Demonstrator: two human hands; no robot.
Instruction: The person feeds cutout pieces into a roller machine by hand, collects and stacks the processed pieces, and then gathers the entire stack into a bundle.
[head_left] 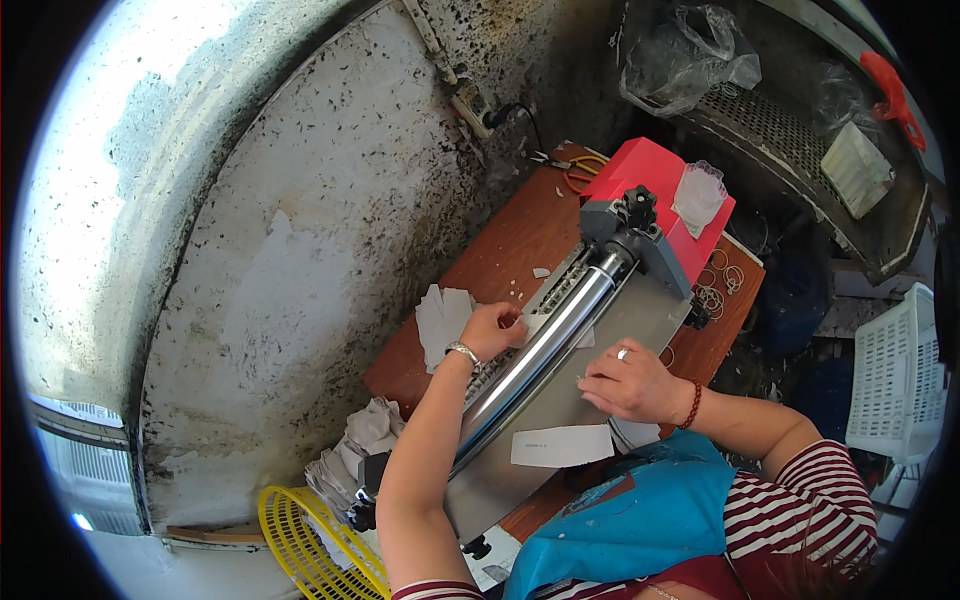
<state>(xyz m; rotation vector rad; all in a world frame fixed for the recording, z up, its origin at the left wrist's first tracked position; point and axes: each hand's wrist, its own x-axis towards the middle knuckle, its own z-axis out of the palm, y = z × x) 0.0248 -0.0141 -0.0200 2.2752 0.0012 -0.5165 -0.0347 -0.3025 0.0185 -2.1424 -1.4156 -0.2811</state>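
A machine with a shiny metal roller (545, 340) and a red end housing (635, 170) stands on a brown table. On the roller's far side my left hand (492, 330), with a bracelet at its wrist, has its fingers pinched at the edge of a thin white piece (534, 325). A white corner (586, 339) shows on the near side of the roller. My right hand (632, 383), ringed, hovers over the grey metal plate (505, 495) with fingers curled together; what they hold, if anything, is too small to make out. A white rectangular piece (562, 446) lies near the plate's front edge.
White pieces (443, 320) are piled left of my left hand, with crumpled ones (372, 428) by the machine's near end. A yellow basket (320, 540) stands at lower left. Rubber bands (712, 298) lie at the table's right. A white basket (895, 375) is farther right.
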